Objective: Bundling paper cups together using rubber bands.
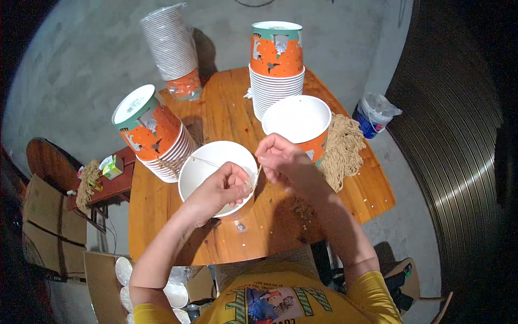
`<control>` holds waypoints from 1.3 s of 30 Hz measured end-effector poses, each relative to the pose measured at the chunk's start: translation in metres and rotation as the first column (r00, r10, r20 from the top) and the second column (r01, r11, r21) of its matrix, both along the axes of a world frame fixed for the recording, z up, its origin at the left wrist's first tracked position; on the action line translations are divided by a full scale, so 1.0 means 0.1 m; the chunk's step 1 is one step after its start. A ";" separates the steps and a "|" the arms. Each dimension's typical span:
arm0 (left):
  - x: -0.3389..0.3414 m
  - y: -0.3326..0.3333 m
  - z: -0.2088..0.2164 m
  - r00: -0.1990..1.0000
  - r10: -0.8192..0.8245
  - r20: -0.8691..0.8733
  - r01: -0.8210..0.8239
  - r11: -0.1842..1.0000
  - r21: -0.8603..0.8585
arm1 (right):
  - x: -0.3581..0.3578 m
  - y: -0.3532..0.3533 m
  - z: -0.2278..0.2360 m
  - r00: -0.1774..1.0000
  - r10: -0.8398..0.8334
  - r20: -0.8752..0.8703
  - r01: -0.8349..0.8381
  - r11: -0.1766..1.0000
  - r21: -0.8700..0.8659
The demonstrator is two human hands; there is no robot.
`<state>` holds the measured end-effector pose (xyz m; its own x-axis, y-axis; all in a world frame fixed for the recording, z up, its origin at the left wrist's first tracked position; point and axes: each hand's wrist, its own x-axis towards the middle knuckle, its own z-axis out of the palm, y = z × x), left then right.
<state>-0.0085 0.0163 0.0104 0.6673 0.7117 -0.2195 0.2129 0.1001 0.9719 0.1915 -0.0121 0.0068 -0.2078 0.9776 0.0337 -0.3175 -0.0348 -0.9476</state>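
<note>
A paper bucket (195, 181), white inside, stands open at the near middle of the wooden table. A thin tan cord (204, 161) runs across its mouth from the left rim toward my hands. My left hand (224, 189) is over the bucket's right side, thumb and fingers pinched on the cord. Just to the right and slightly farther away, my right hand (276, 156) is closed with its fingertips on the cord at the bucket's right rim. Part of the cord between the hands is hidden by my fingers.
Upside-down stacks of orange buckets stand at left (154, 129) and back (277, 65); a plastic-wrapped stack (170, 48) is at the far left. Right of my hands are another upright bucket (298, 120) and a tan cord heap (343, 148). A lidded pail (374, 115) sits on the floor.
</note>
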 end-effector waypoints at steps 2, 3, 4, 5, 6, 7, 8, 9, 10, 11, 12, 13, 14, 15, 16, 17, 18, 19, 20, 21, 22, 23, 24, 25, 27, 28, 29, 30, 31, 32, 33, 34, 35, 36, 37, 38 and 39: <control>0.01 -0.01 0.01 1.000 0.019 0.001 -0.019 1.000 0.009 | -0.03 0.09 -0.11 0.994 -0.055 0.099 0.029 0.968 0.251; 0.00 -0.02 -0.01 0.999 0.025 0.045 -0.026 1.000 0.016 | -0.03 0.08 -0.09 0.994 -0.052 0.098 0.026 0.968 0.251; 0.00 -0.02 -0.01 0.996 0.031 0.089 -0.033 0.999 0.023 | -0.04 0.05 -0.04 0.960 -0.102 0.262 0.003 0.935 0.353; 0.00 -0.02 -0.01 0.996 0.030 0.088 -0.032 0.999 0.024 | -0.04 0.03 0.00 0.895 -0.171 0.411 -0.034 0.893 0.448; 0.01 -0.03 0.00 0.998 0.029 0.061 -0.031 0.999 0.030 | -0.05 0.05 0.00 0.896 -0.173 0.410 -0.033 0.893 0.448; 0.01 -0.03 0.01 0.999 0.029 0.034 -0.030 0.999 0.036 | -0.08 0.07 -0.02 0.887 -0.211 0.410 -0.053 0.837 0.545; 0.00 -0.01 -0.01 0.999 0.028 0.033 -0.030 0.999 0.038 | -0.11 0.09 -0.03 0.880 -0.249 0.405 -0.075 0.769 0.635; -0.02 0.02 -0.04 0.999 -0.040 0.006 0.039 0.998 0.048 | -0.12 0.11 -0.03 0.880 -0.249 0.404 -0.075 0.768 0.636; -0.03 0.04 -0.05 0.994 -0.107 -0.021 0.108 0.993 0.056 | -0.14 0.13 -0.03 0.857 -0.301 0.418 -0.071 0.735 0.675; -0.01 0.02 -0.04 0.995 -0.103 -0.006 0.103 0.995 0.004 | -0.14 0.14 -0.05 0.831 -0.354 0.429 -0.068 0.701 0.710; -0.01 0.03 -0.05 0.994 -0.106 -0.005 0.106 0.994 0.003 | -0.13 0.15 -0.08 0.830 -0.356 0.430 -0.066 0.702 0.709; 0.00 0.04 -0.06 0.991 -0.131 -0.014 0.131 0.991 -0.007 | -0.11 0.17 -0.12 0.777 -0.437 0.453 -0.056 0.669 0.741; 0.00 0.05 -0.06 0.988 -0.150 -0.023 0.149 0.989 -0.017 | -0.11 0.19 -0.15 0.721 -0.510 0.468 -0.054 0.633 0.772; 0.00 0.06 -0.06 0.989 -0.147 -0.023 0.146 0.989 -0.017 | -0.11 0.19 -0.17 0.723 -0.508 0.469 -0.056 0.633 0.772; -0.01 0.07 -0.07 0.990 -0.137 -0.031 0.136 0.990 -0.037 | -0.10 0.18 -0.20 0.620 -0.629 0.469 -0.068 0.552 0.831; -0.01 0.08 -0.07 0.991 -0.129 -0.038 0.127 0.990 -0.057 | -0.08 0.16 -0.23 0.505 -0.738 0.447 -0.096 0.467 0.879; 0.00 0.08 -0.07 0.991 -0.129 -0.035 0.127 0.990 -0.058 | -0.06 0.12 -0.31 0.504 -0.737 0.450 -0.098 0.469 0.878; 0.01 0.09 -0.07 0.992 -0.127 -0.025 0.126 0.990 -0.065 | -0.04 0.08 -0.41 0.614 -0.681 0.398 0.013 0.513 0.858; 0.01 0.09 -0.08 0.993 -0.120 -0.015 0.118 0.990 -0.072 | -0.02 0.04 -0.45 0.714 -0.619 0.327 0.113 0.564 0.818; 0.01 0.09 -0.08 0.993 -0.115 -0.012 0.114 0.991 -0.076 | 0.05 0.00 -0.44 0.715 -0.602 0.356 0.044 0.547 0.836; 0.01 0.10 -0.07 0.993 -0.117 0.003 0.117 0.990 -0.082 | 0.02 -0.06 -0.45 0.717 -0.597 0.360 0.040 0.551 0.834; 0.01 0.11 -0.08 0.993 -0.120 0.018 0.121 0.989 -0.090 | -0.02 -0.17 -0.45 0.670 -0.619 0.410 0.057 0.593 0.803; 0.01 0.13 -0.10 0.992 -0.123 0.024 0.124 0.988 -0.093 | -0.05 -0.23 -0.45 0.622 -0.635 0.459 0.076 0.632 0.771; 0.00 0.13 -0.11 0.993 -0.118 0.026 0.120 0.988 -0.098 | -0.07 -0.24 -0.44 0.624 -0.630 0.463 0.072 0.636 0.768; 0.02 0.14 -0.10 0.993 -0.120 0.021 0.122 0.985 -0.120 | -0.09 -0.25 -0.43 0.502 -0.722 0.477 -0.020 0.541 0.841; 0.02 0.14 -0.10 0.992 -0.121 0.023 0.123 0.985 -0.121 | -0.09 -0.26 -0.44 0.500 -0.722 0.479 -0.021 0.542 0.840; 0.01 0.13 -0.10 0.992 -0.121 0.026 0.123 0.985 -0.121 | -0.10 -0.26 -0.46 0.493 -0.736 0.463 -0.014 0.526 0.851; -0.01 0.13 -0.09 0.992 -0.120 0.029 0.123 0.985 -0.121 | -0.12 -0.26 -0.48 0.487 -0.750 0.447 -0.008 0.508 0.861; -0.03 0.13 -0.10 0.993 -0.117 0.033 0.120 0.985 -0.120 | -0.15 -0.27 -0.47 0.488 -0.749 0.449 -0.013 0.508 0.861; 0.00 0.14 -0.10 0.988 -0.155 0.022 0.157 0.982 -0.106 | -0.13 -0.29 -0.45 0.503 -0.726 0.468 0.032 0.557 0.830; 0.02 0.15 -0.10 0.981 -0.193 0.010 0.193 0.977 -0.093 | -0.12 -0.31 -0.45 0.520 -0.703 0.485 0.075 0.603 0.794; 0.05 0.16 -0.10 0.981 -0.193 0.002 0.192 0.977 -0.093 | -0.12 -0.33 -0.45 0.524 -0.703 0.481 0.081 0.603 0.794; 0.03 0.16 -0.10 0.968 -0.249 -0.004 0.248 0.965 -0.080 | -0.17 -0.36 -0.46 0.567 -0.685 0.457 0.189 0.648 0.738; 0.02 0.17 -0.10 0.952 -0.305 -0.011 0.304 0.950 -0.067 | -0.20 -0.37 -0.46 0.608 -0.670 0.426 0.291 0.687 0.666; 0.01 0.19 -0.12 0.952 -0.307 -0.010 0.306 0.950 -0.066 | -0.20 -0.37 -0.47 0.606 -0.672 0.426 0.291 0.686 0.667; 0.01 0.22 -0.14 0.937 -0.349 -0.016 0.349 0.937 -0.027 | -0.20 -0.37 -0.48 0.634 -0.637 0.438 0.290 0.722 0.628; 0.00 0.23 -0.15 0.920 -0.391 -0.024 0.392 0.920 0.013 | -0.20 -0.37 -0.49 0.662 -0.601 0.448 0.288 0.756 0.588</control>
